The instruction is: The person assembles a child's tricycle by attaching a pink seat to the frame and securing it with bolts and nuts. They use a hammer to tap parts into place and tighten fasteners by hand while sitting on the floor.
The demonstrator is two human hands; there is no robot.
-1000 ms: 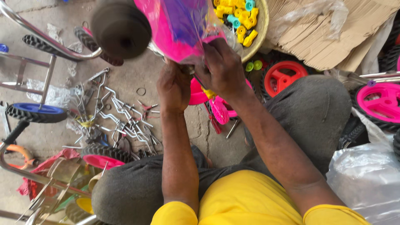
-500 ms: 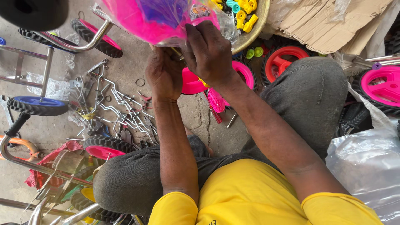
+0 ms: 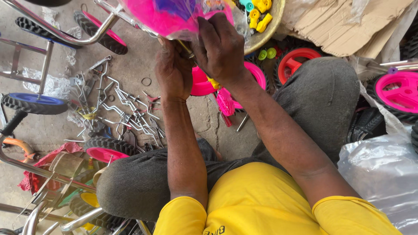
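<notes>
While seated on the concrete floor (image 3: 130,74) with knees spread: right hand (image 3: 220,45) curled shut over the lower edge of a pink plastic-wrapped part (image 3: 174,15) held up at the top of view, fingers closed on the wrapping. Left hand (image 3: 173,72) raised just beside it, fingers bent in against the same part; whether anything small pinched between them, cannot tell. Wrapped part itself partly cut off by the frame edge, directly above both hands and blocking the ground behind.

Below the hands, between the knees: pink wheels (image 3: 254,74) and other pink pieces lying on the floor. To the left, a scatter of bent metal rods and brackets (image 3: 124,109) beside a small steel ring (image 3: 146,81). Further left, a blue-rimmed wheel (image 3: 35,103) on a chrome frame (image 3: 65,37), and a black tyre with pink hub (image 3: 106,150) touching the left knee. Upper right, a bowl (image 3: 272,24) of yellow and teal plastic fittings, a red-hubbed wheel (image 3: 298,61), flattened cardboard (image 3: 348,21). Far right, another pink wheel (image 3: 398,91) above a clear plastic bag (image 3: 383,174).
</notes>
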